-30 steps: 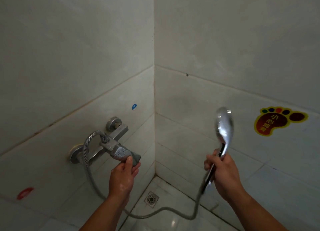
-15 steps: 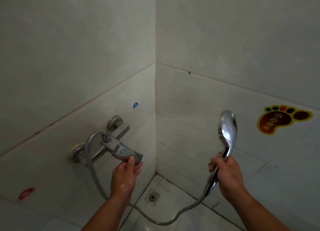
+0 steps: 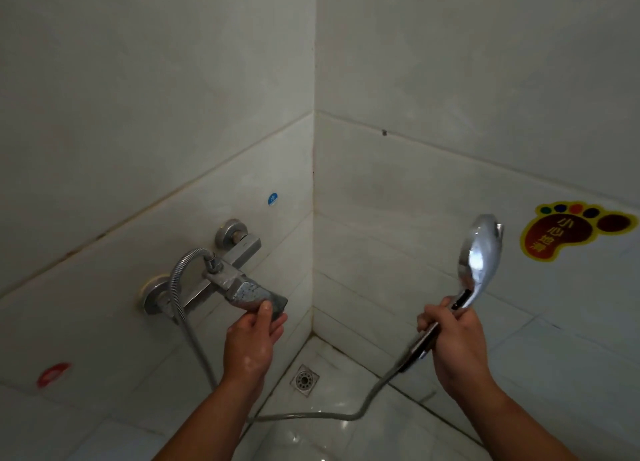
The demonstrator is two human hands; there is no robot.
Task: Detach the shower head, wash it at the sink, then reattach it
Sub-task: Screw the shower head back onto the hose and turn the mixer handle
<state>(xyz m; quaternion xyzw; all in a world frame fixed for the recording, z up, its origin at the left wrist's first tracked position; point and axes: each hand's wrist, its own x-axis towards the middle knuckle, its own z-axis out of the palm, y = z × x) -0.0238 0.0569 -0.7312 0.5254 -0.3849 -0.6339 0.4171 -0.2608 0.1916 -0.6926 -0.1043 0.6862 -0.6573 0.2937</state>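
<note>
A chrome shower head point(image 3: 480, 252) stands upright at the right, its back towards me. My right hand point(image 3: 450, 339) grips its handle just below the head. A metal hose point(image 3: 311, 416) runs from the handle down across the floor and up to the wall faucet point(image 3: 221, 270) on the left wall. My left hand point(image 3: 254, 339) grips the faucet's lever handle point(image 3: 256, 292) from below, thumb on top of its end.
White tiled walls meet in a corner ahead. A floor drain point(image 3: 304, 379) lies in the corner below. A foot-shaped warning sticker point(image 3: 575, 230) is on the right wall, a blue dot sticker point(image 3: 273, 199) and a red sticker point(image 3: 53, 374) on the left wall. The floor looks wet.
My right hand has shifted the shower head slightly to the right and turned it a little. My left hand stays on the faucet lever.
</note>
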